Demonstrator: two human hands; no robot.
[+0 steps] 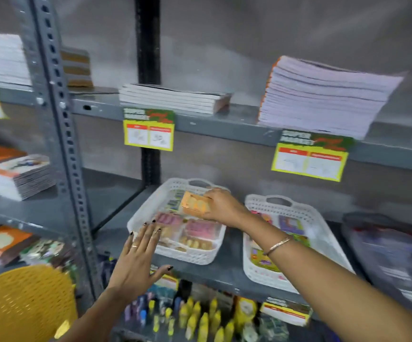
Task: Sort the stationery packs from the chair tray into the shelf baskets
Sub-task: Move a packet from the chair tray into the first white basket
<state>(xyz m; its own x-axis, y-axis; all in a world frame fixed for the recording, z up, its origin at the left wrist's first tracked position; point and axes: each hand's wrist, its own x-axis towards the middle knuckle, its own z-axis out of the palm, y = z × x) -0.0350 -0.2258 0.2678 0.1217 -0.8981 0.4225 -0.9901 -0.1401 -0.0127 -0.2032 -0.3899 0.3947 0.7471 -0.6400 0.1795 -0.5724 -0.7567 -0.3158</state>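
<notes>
While right hand (221, 206) grips orange pack (195, 203) over left basket (148, 206) | left hand (135, 257) splayed empty at rim

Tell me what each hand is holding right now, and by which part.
The right hand grips an orange pack by its right end, over the left white basket. The left hand is open, holding nothing.
</notes>
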